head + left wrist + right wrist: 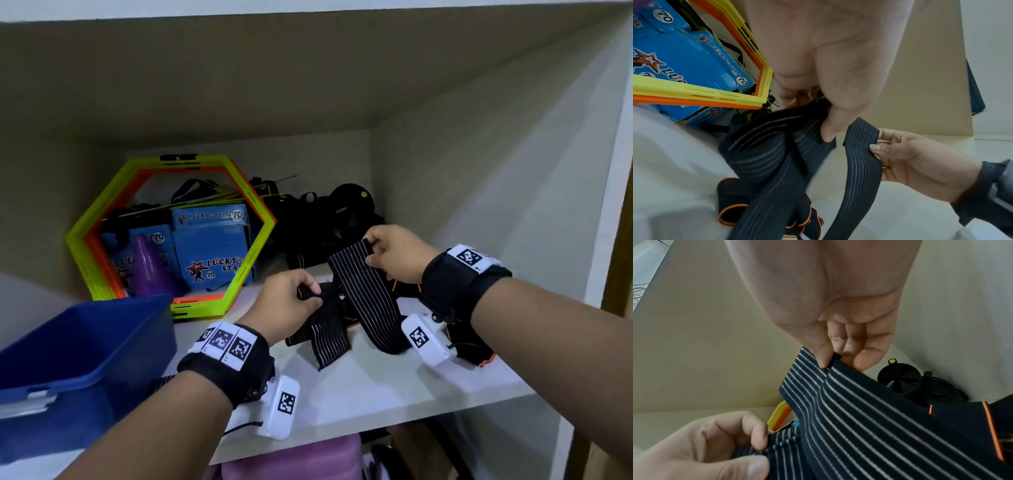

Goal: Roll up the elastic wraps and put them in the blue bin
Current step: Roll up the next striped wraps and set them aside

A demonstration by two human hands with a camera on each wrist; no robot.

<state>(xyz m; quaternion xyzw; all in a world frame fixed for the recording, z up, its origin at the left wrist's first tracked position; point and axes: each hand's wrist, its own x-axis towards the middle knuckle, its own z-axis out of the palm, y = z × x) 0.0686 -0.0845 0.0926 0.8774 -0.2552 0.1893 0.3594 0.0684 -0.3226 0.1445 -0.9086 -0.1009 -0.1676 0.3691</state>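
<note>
A black elastic wrap [363, 298] with thin white stripes hangs in a loop over the white shelf [394, 387]. My left hand [291, 294] pinches one end of the wrap [777, 146] between thumb and fingers. My right hand [390, 253] pinches the other end, raised higher, seen close in the right wrist view as the wrap [869, 418]. A dark wrap with orange trim [479, 349] lies under the striped one [731, 209]. The blue bin [78, 363] stands at the lower left, left of my left arm.
A stack of yellow and orange hexagon rings [171, 236] leans at the shelf's back, with blue boxes [209, 246] and a purple cone [150, 270] behind it. Black gear [349, 209] lies at the back right. The cabinet wall [513, 205] closes the right side.
</note>
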